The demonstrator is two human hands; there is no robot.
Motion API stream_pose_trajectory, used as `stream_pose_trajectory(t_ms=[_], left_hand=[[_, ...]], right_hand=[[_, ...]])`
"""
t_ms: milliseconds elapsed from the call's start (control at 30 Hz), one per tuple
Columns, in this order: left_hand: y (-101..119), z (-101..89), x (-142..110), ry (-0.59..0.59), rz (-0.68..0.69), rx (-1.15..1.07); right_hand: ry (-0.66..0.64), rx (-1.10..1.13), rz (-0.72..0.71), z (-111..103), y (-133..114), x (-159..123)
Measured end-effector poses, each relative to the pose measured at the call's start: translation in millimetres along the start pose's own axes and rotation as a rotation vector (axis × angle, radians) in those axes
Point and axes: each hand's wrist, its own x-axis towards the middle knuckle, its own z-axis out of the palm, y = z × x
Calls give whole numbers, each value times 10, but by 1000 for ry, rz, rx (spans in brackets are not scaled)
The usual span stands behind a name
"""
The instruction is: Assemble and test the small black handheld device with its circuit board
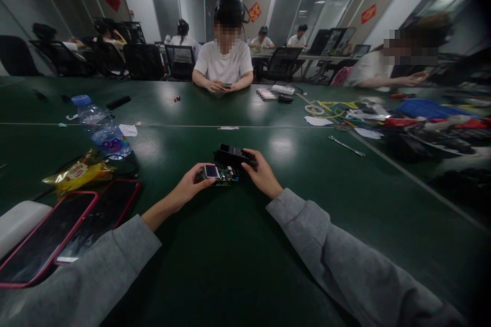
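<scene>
My left hand (192, 182) pinches a small green circuit board (223, 176) that carries a little square screen (210, 170), holding it just above the dark green table (238, 255). My right hand (261, 173) is closed round a black plastic housing (232, 154) that sits against the board's far side. Both hands meet at the table's middle, close in front of me. Grey sleeves cover both of my forearms.
Two phones in red cases (57, 235) lie at the near left beside a yellow snack bag (79, 173) and a water bottle (102, 130). A metal tool (346, 145) and a heap of cables and parts (402, 122) lie to the right. A person in white (223, 61) sits opposite.
</scene>
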Motion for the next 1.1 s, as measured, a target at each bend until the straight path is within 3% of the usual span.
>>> stream_pose_trajectory(t_ms=[333, 667, 900, 1100], left_hand=[[1, 21, 23, 9, -24, -179], [-111, -22, 69, -18, 19, -182], [-88, -18, 57, 0, 62, -108], [-93, -51, 52, 35, -40, -268]], right_hand=[[88, 111, -50, 18, -208, -76], [-34, 134, -113, 144, -452, -194], [-75, 112, -139, 134, -494, -202], [-108, 130, -111, 150, -456, -201]])
